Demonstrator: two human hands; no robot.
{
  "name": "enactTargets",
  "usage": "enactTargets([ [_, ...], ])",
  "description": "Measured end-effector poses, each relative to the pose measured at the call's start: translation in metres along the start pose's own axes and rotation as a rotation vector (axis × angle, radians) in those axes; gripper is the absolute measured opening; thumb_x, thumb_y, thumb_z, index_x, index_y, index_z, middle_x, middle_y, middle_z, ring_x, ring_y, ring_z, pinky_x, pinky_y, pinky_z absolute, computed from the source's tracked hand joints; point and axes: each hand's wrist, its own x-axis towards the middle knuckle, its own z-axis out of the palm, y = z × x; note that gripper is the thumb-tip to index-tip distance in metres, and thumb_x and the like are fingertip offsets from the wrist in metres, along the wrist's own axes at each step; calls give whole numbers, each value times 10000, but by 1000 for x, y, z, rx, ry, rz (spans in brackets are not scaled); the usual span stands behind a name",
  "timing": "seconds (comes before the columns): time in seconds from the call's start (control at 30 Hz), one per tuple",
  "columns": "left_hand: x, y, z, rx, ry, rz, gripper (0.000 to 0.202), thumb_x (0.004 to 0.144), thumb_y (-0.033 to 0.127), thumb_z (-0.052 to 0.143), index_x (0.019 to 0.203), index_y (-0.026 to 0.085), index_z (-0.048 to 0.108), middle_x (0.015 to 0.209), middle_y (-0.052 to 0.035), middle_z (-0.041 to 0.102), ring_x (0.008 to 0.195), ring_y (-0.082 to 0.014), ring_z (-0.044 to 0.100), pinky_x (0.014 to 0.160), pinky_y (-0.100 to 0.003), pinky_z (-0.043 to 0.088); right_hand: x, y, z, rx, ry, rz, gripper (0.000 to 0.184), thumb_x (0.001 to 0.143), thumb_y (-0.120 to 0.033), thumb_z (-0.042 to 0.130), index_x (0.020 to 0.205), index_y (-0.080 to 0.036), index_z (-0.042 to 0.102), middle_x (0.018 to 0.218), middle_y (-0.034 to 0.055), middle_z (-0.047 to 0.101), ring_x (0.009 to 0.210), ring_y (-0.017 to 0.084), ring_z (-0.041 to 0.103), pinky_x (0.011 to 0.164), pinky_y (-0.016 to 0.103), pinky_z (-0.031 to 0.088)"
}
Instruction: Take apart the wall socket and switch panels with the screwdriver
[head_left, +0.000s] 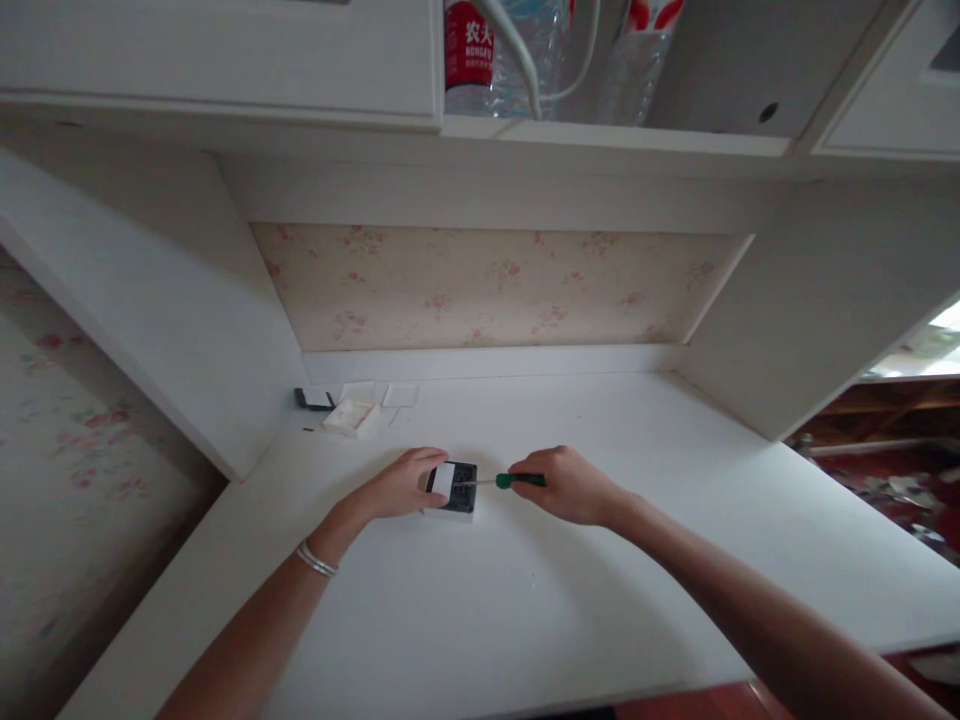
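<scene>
Bracing a square black-and-white electrical unit (463, 492) against the white desktop (420, 620), the person's left hand (407, 483) comes in from the near left, a double silvery bracelet (316, 558) at the wrist. Its thumb and fingers are spread just wide enough to grip the unit at its left side, next to a white rectangular panel (443, 480) that covers that part of the black face. The right hand (566, 485) has its fingers closed around the green-and-black handle of a screwdriver (517, 481). The shaft points left, reaching over the unit's black face; whether the tip sits in a slot is too small to tell.

Farther back on the left lie a cream square frame (350, 417), a black piece (315, 400) with a white part against it, and a thin white plate (401, 396). Behind the desktop stretches floral wallpaper (480, 285). Overhead, an open shelf (622, 136) holds a red-labelled bottle (469, 50), other clear plastic bottles (634, 75) and a white cable (517, 50).
</scene>
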Motion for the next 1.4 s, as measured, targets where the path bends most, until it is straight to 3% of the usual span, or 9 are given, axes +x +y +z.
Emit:
enactTargets([
  [0.17,11,0,-8,14,-85,21,630,633,464,696,1206,244,556,1230,-53,518,1091,-221,520,951,-300,409,7,-24,-7,-248,-52,-30,266,885,-294,420,850,-200,666,786,52,669,706,164,603,615,256,362],
  [0.37,15,17,-14,97,-125,-8,513,599,431,709,1066,238,620,1048,-34,592,927,-223,576,809,-289,457,11,-43,-3,-424,-90,-114,218,859,-211,428,857,-158,639,801,92,653,671,188,608,575,273,362],
  [0.57,13,24,-14,162,-140,-22,517,632,429,682,1108,246,596,1040,-32,568,929,-205,573,804,-258,439,6,-13,-1,-128,-36,-100,257,884,-277,434,924,-206,678,827,49,691,743,169,621,660,253,400],
  [0.8,13,24,-13,208,-134,-30,517,631,481,676,1086,252,590,1000,-24,557,910,-199,567,790,-257,439,-11,16,29,237,69,54,299,864,-348,465,1040,-249,685,917,22,706,731,150,612,670,234,422],
  [1.1,12,31,-15,169,-124,-40,531,618,472,679,1082,229,595,1010,-43,563,903,-208,569,784,-263,438,-11,33,44,557,-10,315,317,780,-411,544,953,-214,722,587,-33,584,476,81,388,451,213,273],
  [1.23,12,33,-14,162,-118,-36,552,609,470,691,1099,234,600,1015,-45,581,916,-216,574,804,-275,439,-11,32,43,562,-1,306,305,768,-404,558,948,-223,724,624,-30,597,504,86,397,479,214,297],
  [1.4,14,24,-15,147,-19,-35,584,634,530,668,1122,216,601,1066,-53,611,978,-227,573,863,-285,428,-16,23,25,459,75,220,281,798,-398,536,925,-234,725,631,-22,603,519,94,431,501,221,322],
])
